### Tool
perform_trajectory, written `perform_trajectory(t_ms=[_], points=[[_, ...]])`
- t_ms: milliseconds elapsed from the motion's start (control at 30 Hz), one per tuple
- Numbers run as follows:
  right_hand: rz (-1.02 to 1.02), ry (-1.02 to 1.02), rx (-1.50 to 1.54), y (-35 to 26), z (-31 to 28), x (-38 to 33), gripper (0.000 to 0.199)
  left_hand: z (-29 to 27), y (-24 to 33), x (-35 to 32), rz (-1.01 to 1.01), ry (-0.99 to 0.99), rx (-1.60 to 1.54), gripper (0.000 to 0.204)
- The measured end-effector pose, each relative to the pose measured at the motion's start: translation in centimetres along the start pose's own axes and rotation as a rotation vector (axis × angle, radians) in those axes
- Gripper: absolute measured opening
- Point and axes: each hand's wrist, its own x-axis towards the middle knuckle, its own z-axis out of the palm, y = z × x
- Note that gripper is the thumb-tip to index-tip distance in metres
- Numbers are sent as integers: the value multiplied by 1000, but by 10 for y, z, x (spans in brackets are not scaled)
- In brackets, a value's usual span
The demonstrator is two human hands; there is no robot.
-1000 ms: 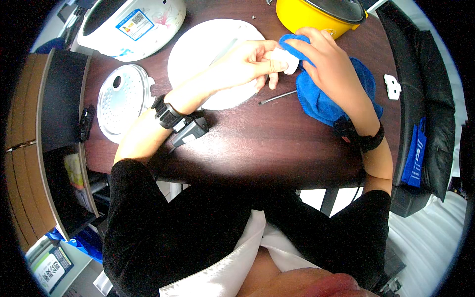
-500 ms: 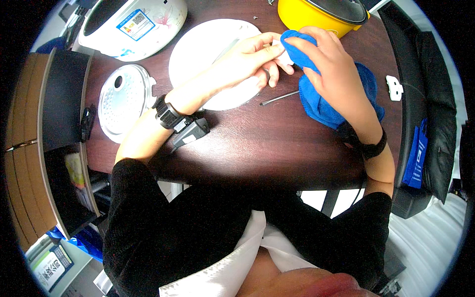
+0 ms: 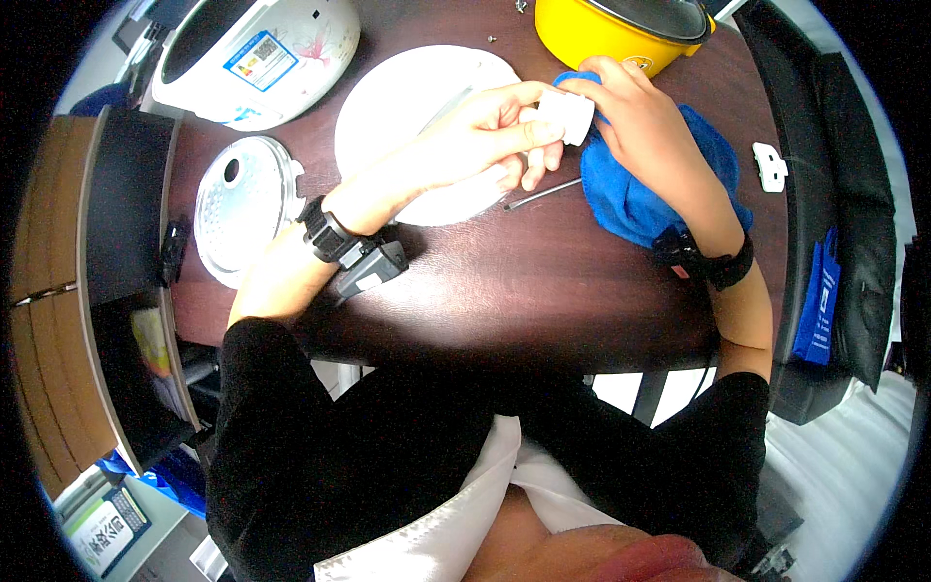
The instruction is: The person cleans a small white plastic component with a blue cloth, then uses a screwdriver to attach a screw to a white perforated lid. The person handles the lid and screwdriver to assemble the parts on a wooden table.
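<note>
My left hand (image 3: 514, 131) is closed around a small white plastic part (image 3: 574, 118), gripped between thumb and fingers over the table. Right beside it, my right hand (image 3: 635, 116) pinches a blue cloth (image 3: 579, 80), which is mostly hidden behind the fingers and the white part. Under my right wrist, a second blue cloth (image 3: 630, 202) lies crumpled on the table. A thin screwdriver-like metal rod (image 3: 541, 195) pokes out from near its left edge. Beneath my left hand and forearm lies a large round white lid-like piece (image 3: 373, 112).
A white cooker body (image 3: 325, 73) stands at the far left, with a clear round perforated cover (image 3: 242, 247) nearer me. At the back sits a yellow pot (image 3: 621, 39). Small screws (image 3: 521, 7) lie between them. A white bracket (image 3: 770, 168) rests at the right table edge.
My right hand with the blue cloth has shifted slightly off the white part, so more of that part shows now. The view has moved a little.
</note>
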Motion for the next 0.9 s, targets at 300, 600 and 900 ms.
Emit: perform_trajectory(t_ms=[300,600,900], points=[[92,159,192,-12,-35,4,51,-11,-4,6,-50,166,-26,28],[-1,158,61,-27,-28,3,52,-10,-4,5,38,89,63,23],[-81,103,-62,-19,-24,5,46,-10,-7,5,13,11,94,22]])
